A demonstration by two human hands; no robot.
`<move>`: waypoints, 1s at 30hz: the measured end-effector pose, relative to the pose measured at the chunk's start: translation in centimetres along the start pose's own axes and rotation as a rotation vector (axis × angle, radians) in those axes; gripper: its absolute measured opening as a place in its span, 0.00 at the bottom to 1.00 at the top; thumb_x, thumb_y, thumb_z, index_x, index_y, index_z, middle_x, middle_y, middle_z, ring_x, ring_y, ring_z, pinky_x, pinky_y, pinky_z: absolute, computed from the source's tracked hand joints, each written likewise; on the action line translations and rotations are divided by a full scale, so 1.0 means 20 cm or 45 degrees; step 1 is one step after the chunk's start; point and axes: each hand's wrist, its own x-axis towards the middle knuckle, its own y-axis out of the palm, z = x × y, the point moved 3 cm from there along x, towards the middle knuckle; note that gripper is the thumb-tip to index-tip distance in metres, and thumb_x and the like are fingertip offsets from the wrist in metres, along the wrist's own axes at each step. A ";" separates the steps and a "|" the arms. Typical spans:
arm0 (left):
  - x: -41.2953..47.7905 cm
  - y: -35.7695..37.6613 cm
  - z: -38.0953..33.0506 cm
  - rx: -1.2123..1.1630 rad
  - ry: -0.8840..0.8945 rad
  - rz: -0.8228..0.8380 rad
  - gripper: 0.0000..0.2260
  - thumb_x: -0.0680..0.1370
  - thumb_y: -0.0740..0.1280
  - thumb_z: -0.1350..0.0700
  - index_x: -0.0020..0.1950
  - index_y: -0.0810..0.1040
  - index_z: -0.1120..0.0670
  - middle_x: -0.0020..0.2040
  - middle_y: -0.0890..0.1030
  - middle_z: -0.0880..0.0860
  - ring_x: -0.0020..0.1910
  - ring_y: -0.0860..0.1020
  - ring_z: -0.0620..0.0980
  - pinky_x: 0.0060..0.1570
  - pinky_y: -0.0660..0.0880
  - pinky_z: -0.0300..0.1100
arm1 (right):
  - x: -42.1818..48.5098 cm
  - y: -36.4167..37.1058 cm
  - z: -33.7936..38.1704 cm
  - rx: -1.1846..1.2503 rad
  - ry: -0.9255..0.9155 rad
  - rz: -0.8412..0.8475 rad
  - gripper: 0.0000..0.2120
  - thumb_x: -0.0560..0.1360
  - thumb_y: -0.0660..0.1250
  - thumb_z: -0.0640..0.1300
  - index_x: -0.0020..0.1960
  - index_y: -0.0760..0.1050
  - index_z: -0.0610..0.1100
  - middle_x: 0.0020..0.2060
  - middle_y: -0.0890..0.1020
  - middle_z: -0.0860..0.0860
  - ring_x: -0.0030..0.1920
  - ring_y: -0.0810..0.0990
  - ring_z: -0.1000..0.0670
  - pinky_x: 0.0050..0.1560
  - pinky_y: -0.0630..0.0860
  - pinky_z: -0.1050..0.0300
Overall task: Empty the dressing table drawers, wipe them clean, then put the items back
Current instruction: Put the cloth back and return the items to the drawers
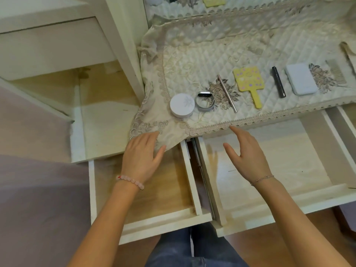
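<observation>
Two white drawers stand pulled out and hold nothing: the left drawer (163,216) with a wooden floor and the wider right drawer (269,214). My left hand (141,157) hovers over the left drawer, fingers straight, touching the hanging corner of the quilted lace tablecloth (192,60). My right hand (244,153) is spread open above the right drawer, its fingertip near the cloth's lace edge. On the cloth lie a round white jar (182,105), a grey wristband (205,100), a thin metal stick (227,93), a yellow hand mirror (249,81), a dark tube (278,82), a white flat case (301,79) and a comb (337,72).
A white side cabinet (57,45) stands at the left with an open lower shelf. A third drawer's edge (346,120) shows at the far right. More small items sit at the table's back edge. My knees in dark trousers are below the drawers.
</observation>
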 end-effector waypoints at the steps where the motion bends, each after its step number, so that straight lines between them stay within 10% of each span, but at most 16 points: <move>1: 0.02 0.00 0.00 -0.005 0.009 -0.007 0.19 0.78 0.62 0.49 0.66 0.72 0.57 0.61 0.78 0.56 0.60 0.74 0.55 0.60 0.67 0.49 | 0.02 0.00 0.00 0.001 0.004 -0.002 0.25 0.78 0.61 0.50 0.72 0.61 0.48 0.69 0.69 0.50 0.69 0.65 0.50 0.64 0.61 0.60; 30: 0.39 0.17 -0.56 -0.054 -0.134 -0.108 0.17 0.78 0.63 0.51 0.65 0.72 0.57 0.56 0.79 0.57 0.55 0.76 0.57 0.54 0.70 0.49 | 0.52 -0.32 -0.54 0.107 -0.086 0.017 0.23 0.77 0.62 0.47 0.70 0.64 0.43 0.66 0.71 0.48 0.66 0.68 0.47 0.62 0.62 0.60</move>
